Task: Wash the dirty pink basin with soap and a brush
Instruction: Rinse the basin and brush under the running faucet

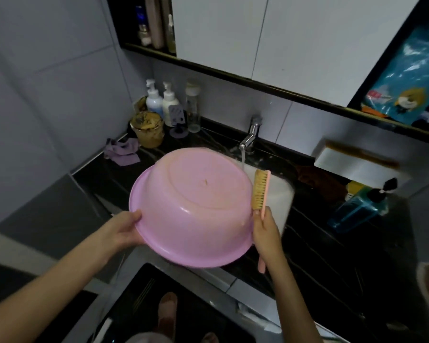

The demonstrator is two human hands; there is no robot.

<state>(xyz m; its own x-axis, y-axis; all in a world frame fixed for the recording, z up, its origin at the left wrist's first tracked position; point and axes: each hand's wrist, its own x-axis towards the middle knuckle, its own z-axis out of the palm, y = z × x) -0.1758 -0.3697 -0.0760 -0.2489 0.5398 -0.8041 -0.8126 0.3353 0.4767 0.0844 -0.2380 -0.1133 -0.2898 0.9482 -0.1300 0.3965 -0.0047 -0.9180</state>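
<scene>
Over the sink (280,194), I judge the upturned pink basin (191,206) light, stiff, probably slick: left hand (124,230) grips its rim at eight o'clock, right hand (266,233) clasps the brush (260,191) at three.

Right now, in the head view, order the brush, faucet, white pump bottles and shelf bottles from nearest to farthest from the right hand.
1. brush: gripped in the right hand, at the pink basin's right side.
2. faucet: behind the sink, centre.
3. white pump bottles: back left corner of the counter.
4. shelf bottles: high up, top left.
</scene>
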